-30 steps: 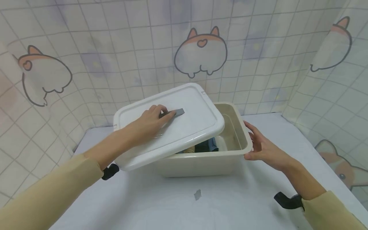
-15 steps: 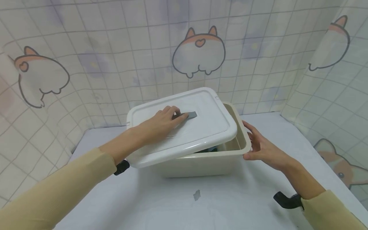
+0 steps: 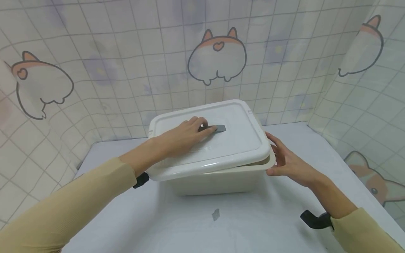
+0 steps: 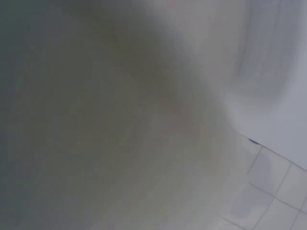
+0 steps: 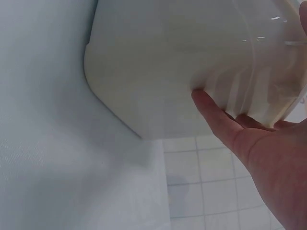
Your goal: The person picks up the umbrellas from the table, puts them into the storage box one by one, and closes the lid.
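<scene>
A white plastic lid (image 3: 227, 144) lies slanted over a cream storage box (image 3: 218, 184), its left end reaching past the box and its front right corner raised off the rim. My left hand (image 3: 183, 137) grips the grey handle (image 3: 218, 129) in the lid's middle. At the box's right end, my right hand (image 3: 289, 163) holds the rim corner. In the right wrist view, its fingers (image 5: 216, 115) touch the outside of the box's end wall (image 5: 158, 86). The box's contents are hidden under the lid. A blurred sleeve (image 4: 110, 134) fills most of the left wrist view.
The box stands on a white-covered table (image 3: 240, 225), with a small grey patch (image 3: 216, 214) in front of it. Tile-patterned sheets (image 3: 133, 63) with corgi drawings hang behind and at both sides. Black wrist mounts (image 3: 316, 220) stick out at the sleeves.
My left hand has moved the lid to the right over the box, narrowing the gap. Dark and blue cloth-like contents seen earlier are now covered. The right hand has stayed at the box's end.
</scene>
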Motion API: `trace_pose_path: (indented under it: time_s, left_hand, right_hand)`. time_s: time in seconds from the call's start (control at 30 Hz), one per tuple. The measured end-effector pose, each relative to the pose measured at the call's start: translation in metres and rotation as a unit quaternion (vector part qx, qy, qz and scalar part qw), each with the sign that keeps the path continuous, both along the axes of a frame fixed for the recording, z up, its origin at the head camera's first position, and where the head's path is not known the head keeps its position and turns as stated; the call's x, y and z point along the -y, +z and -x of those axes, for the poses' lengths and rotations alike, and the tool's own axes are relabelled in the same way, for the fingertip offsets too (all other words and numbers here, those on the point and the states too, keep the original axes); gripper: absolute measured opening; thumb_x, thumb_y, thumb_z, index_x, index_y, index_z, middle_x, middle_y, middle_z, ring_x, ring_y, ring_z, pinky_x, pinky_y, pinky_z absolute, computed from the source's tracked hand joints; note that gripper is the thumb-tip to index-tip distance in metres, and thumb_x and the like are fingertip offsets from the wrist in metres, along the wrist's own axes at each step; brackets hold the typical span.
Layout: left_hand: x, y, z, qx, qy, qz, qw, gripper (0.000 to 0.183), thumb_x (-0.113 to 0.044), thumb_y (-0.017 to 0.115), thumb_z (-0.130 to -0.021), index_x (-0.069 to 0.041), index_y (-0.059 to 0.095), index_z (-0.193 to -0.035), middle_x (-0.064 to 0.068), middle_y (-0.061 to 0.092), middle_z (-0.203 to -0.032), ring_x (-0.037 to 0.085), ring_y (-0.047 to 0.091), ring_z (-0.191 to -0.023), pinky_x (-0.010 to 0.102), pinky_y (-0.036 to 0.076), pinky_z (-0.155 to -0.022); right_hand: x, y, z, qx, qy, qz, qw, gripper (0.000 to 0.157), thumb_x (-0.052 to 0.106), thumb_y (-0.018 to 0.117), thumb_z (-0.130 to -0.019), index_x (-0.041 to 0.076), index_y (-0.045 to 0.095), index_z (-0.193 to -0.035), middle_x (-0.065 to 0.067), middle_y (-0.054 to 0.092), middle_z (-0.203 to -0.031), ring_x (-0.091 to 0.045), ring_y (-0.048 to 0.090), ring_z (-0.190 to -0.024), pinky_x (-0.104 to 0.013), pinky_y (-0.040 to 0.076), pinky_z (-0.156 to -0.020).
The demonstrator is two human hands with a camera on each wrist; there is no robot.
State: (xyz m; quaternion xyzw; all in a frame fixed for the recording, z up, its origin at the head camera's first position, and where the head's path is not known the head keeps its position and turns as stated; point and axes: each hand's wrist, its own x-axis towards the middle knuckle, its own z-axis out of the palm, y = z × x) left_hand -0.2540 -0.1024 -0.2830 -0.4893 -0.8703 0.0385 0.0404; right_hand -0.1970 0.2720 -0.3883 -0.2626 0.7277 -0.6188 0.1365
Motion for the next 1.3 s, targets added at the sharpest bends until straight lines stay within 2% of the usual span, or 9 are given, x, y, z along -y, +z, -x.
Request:
trace_pose_path:
  time_s: [0.23, 0.43, 0.77, 0.97, 1.3]
  left_hand:
    - [-0.011, 0.000, 0.003, 0.006, -0.005, 0.029, 0.9996, 0.057, 0.005, 0.047, -0.105, -0.015, 0.039, -0.157, 0.014, 0.045, -0.140, 0.027, 0.047, -0.117, 0.038, 0.046, -0.094]
    - [-0.017, -0.002, 0.004, -0.001, -0.011, 0.041, 0.9991, 0.058, 0.007, 0.048, -0.104, -0.015, 0.039, -0.157, 0.014, 0.045, -0.139, 0.026, 0.048, -0.115, 0.036, 0.047, -0.093]
    - [-0.020, -0.003, 0.001, -0.006, -0.013, 0.060, 0.9981, 0.059, 0.007, 0.047, -0.105, -0.014, 0.037, -0.159, 0.013, 0.044, -0.141, 0.026, 0.047, -0.114, 0.036, 0.047, -0.092]
    - [-0.021, -0.006, 0.000, -0.010, -0.017, 0.066, 0.9976, 0.058, 0.006, 0.049, -0.105, -0.015, 0.038, -0.158, 0.013, 0.043, -0.142, 0.026, 0.047, -0.116, 0.037, 0.047, -0.092]
    - [-0.022, -0.009, 0.001, -0.017, -0.008, 0.077, 0.9969, 0.060, 0.005, 0.050, -0.105, -0.016, 0.035, -0.160, 0.014, 0.044, -0.143, 0.027, 0.046, -0.120, 0.037, 0.047, -0.096]
  right_hand:
    - [0.003, 0.000, 0.000, -0.009, -0.013, -0.015, 1.000, 0.112, 0.004, 0.080, -0.086, 0.030, 0.006, -0.165, -0.008, 0.018, -0.167, -0.028, 0.035, -0.144, -0.032, 0.046, -0.103]
    - [0.005, 0.001, -0.001, -0.018, -0.027, -0.033, 0.999, 0.115, 0.010, 0.084, -0.085, 0.027, 0.005, -0.165, -0.008, 0.012, -0.169, -0.037, 0.027, -0.148, -0.029, 0.046, -0.102]
    - [0.005, 0.001, -0.002, -0.019, -0.035, -0.040, 0.998, 0.114, 0.010, 0.085, -0.084, 0.024, 0.006, -0.166, -0.011, 0.017, -0.167, -0.033, 0.035, -0.143, -0.031, 0.048, -0.100]
    - [0.003, 0.000, -0.002, -0.005, -0.022, -0.035, 0.999, 0.114, 0.010, 0.086, -0.083, 0.020, 0.008, -0.166, -0.010, 0.014, -0.169, -0.037, 0.032, -0.143, -0.033, 0.051, -0.098]
    - [0.002, 0.001, -0.003, 0.001, -0.022, -0.043, 0.999, 0.111, 0.006, 0.083, -0.085, 0.013, 0.007, -0.166, -0.012, 0.011, -0.169, -0.039, 0.027, -0.146, -0.030, 0.049, -0.099]
